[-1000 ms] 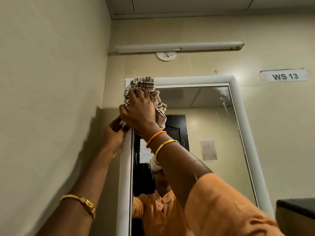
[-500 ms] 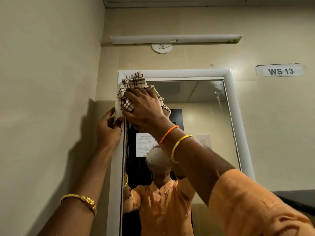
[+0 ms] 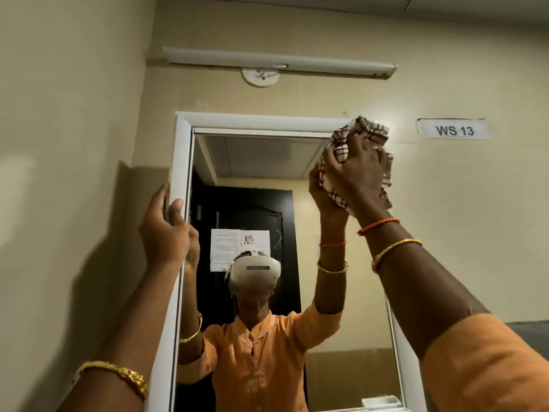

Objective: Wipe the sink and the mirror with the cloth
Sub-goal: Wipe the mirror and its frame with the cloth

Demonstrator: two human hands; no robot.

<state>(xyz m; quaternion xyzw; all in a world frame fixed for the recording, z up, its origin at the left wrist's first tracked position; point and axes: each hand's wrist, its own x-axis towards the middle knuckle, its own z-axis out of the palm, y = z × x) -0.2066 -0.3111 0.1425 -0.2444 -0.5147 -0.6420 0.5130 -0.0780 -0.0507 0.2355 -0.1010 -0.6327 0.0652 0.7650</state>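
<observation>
The mirror step is in hand: the right hand (image 3: 361, 171) presses the bunched brown-checked cloth (image 3: 359, 135) against the white-framed wall mirror (image 3: 297, 188) at its top corner, the left hand (image 3: 166, 230) clasps the frame's opposite edge, and the next stroke likely runs down the glass below the right hand.

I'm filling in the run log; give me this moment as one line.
stage: wiping mirror | right hand: bunched checked cloth pressed at top right corner of white-framed mirror | left hand: gripping frame's left edge | sink: out of view
</observation>
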